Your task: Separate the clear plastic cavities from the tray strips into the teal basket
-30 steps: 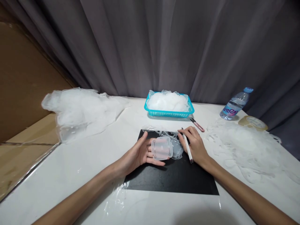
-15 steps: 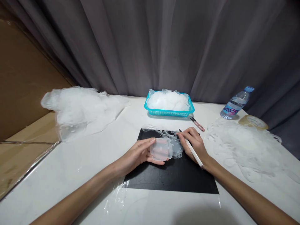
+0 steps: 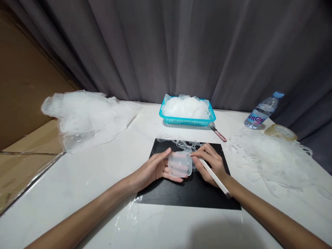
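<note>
1. Grey curtain (image 3: 194, 52) is hanging beyond the fingers, behind a white bench (image 3: 64, 186).
2. Left hand (image 3: 155, 169): its fingers are spreading beneath a translucent piece (image 3: 180, 164), the thumb lying near its upper left edge.
3. Right hand (image 3: 211, 164): its fingers are closing narrowly around a slim white tool (image 3: 215, 178). Its front end is pointing towards the piece's upper right corner; whether they are touching, I cannot tell.
4. Just beyond the fingers, thin clear strips (image 3: 188, 144) are lying on a black mat (image 3: 186, 197).
5. Farther ahead, a blue basket (image 3: 186, 121) is holding white pieces, with pink-handled snips (image 3: 219, 134) resting nearby.
6. Outward right, a tangled heap (image 3: 282, 162), tape roll (image 3: 281, 132) and bottle (image 3: 261, 110) are sitting; outward left, a pale heap (image 3: 90, 117) is lying near cardboard (image 3: 31, 86).
7. Work seems to be running partway: loose strips are suggesting some handling done, while the held piece is looking unfinished. Which heap is awaiting work, I cannot tell.
</note>
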`<state>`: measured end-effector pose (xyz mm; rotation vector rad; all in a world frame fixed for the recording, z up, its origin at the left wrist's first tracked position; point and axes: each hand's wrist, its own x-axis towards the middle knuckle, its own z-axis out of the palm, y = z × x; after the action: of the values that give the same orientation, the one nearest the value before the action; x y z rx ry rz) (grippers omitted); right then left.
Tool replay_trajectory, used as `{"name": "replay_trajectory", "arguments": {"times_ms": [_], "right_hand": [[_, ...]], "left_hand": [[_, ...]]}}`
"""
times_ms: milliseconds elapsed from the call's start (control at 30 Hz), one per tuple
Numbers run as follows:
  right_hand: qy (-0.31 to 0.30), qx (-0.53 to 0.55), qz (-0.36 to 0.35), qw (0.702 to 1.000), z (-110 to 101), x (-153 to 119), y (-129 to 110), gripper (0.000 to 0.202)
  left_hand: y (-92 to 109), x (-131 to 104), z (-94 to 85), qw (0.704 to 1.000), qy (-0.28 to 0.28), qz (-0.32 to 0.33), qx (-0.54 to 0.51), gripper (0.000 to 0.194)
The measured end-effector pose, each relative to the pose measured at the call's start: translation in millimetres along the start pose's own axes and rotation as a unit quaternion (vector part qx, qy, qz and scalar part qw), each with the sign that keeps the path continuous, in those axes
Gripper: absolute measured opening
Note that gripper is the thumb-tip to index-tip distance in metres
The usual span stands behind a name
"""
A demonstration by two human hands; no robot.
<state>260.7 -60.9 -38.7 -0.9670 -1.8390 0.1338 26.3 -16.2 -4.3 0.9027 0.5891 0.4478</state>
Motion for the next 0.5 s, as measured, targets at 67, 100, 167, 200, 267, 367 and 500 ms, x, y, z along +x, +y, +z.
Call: {"name": "replay_trajectory", "arguments": {"times_ms": [67,100,167,200,267,367,500], "right_hand": [[-0.001,-0.002,-0.005,1.000,0.4,0.3,0.6,0.012],[0.001,-0.004,-0.009,1.000,0.8,0.4,1.0,0.011],[0.007,-0.005,-0.019,1.000,1.9,0.6,2.1,0.009],[0.011,-0.005,-0.024,1.000,2.6,0.6,2.6,0.009],[0.013,-0.005,-0.032,0.999,3.7,0.3,3.5,0.010],[0.013,-0.008,-0.031,0.999,4.7,-0.5,4.4,0.011],[0.014,-0.017,-0.035,0.999,4.4,-0.5,4.8,0.011]], "left_hand": [[-0.2,0.8,-0.7,1.000,-0.003,-0.005,-0.001,0.059],[-0.2,1.0,-1.0,1.000,-0.004,-0.008,-0.002,0.059],[-0.1,1.0,-1.3,1.000,-0.005,-0.013,-0.001,0.061],[-0.1,0.8,-1.4,1.000,-0.006,-0.015,-0.001,0.061],[-0.4,0.4,-1.6,1.000,-0.008,-0.015,-0.001,0.061],[-1.5,0.0,-2.3,1.000,-0.012,-0.014,-0.002,0.061],[-2.6,-0.3,-2.9,1.000,-0.011,-0.016,-0.004,0.060]]}}
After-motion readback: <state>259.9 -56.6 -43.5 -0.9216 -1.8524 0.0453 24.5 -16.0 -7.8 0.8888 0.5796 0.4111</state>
